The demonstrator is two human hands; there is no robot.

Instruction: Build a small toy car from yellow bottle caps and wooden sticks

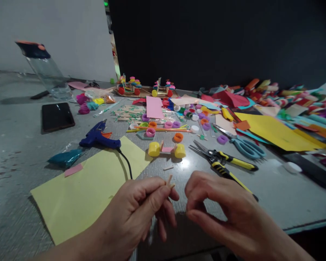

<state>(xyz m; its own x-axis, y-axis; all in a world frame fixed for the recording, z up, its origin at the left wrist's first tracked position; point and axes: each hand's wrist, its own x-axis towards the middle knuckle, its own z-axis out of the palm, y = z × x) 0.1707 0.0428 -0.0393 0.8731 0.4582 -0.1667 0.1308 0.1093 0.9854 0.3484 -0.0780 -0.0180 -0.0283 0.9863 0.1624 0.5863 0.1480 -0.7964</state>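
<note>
Near the table's front edge, my left hand [149,206] pinches small wooden stick pieces [170,180] between thumb and index finger. My right hand [220,206] is just to the right, apart from it, with fingers curled and a gap between thumb and index finger; nothing shows in them. Beyond the hands stands a small piece with two yellow caps [179,150] joined by a pink strip [167,149], with short sticks upright. A short loose stick [168,168] lies between that piece and my left hand.
A blue glue gun [99,137] and yellow paper [81,192] lie left. Yellow-black cutters [225,163] and blue scissors [247,146] lie right. Bottle caps [178,137], wrapped sticks and coloured paper spread behind. A bottle [47,74] and a phone [57,116] are far left.
</note>
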